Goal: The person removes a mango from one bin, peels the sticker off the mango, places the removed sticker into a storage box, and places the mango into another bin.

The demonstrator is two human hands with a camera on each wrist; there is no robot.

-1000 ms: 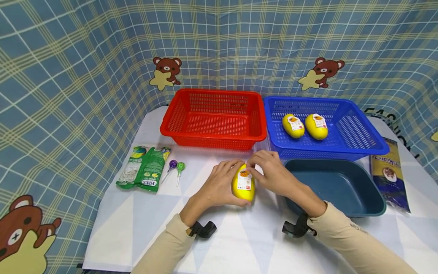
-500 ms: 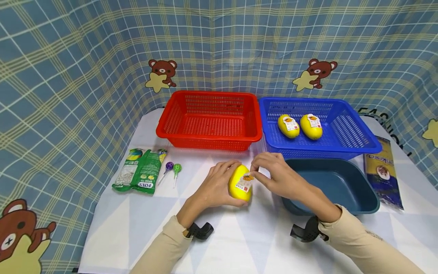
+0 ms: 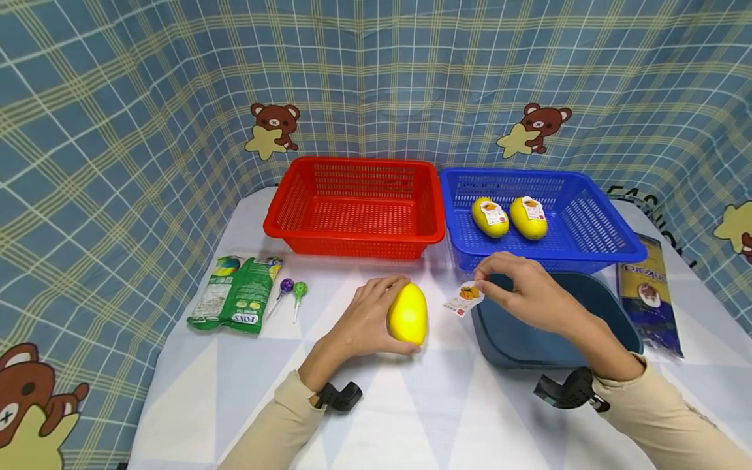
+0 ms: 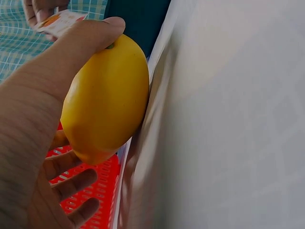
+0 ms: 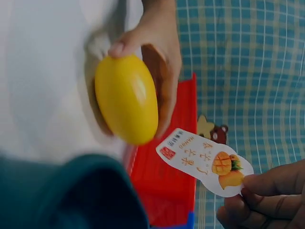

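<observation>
A yellow mango [image 3: 408,314] stands on the table, its skin bare of any label in these views. My left hand [image 3: 367,320] grips it from the left, thumb at the near end and fingers round the far side. Between thumb and fingertips my right hand [image 3: 525,290] pinches a white mango sticker [image 3: 464,299], printed with a mango picture, by its picture end. The sticker hangs free of the fruit, by the left rim of the dark teal basin [image 3: 511,359]. In the right wrist view the sticker [image 5: 205,164] faces the camera flat.
Behind the hands are a red basket [image 3: 358,245] and a blue basket [image 3: 546,258]. Two labelled mangoes [image 3: 489,217] lie in the blue one. At left are a green candy bag [image 3: 237,294] and two lollipops [image 3: 300,289]. A blue-and-gold packet [image 3: 651,297] lies far right.
My right hand has peeled the sticker off the mango and carried it rightward to the basin's edge. My left hand keeps its grip on the mango.
</observation>
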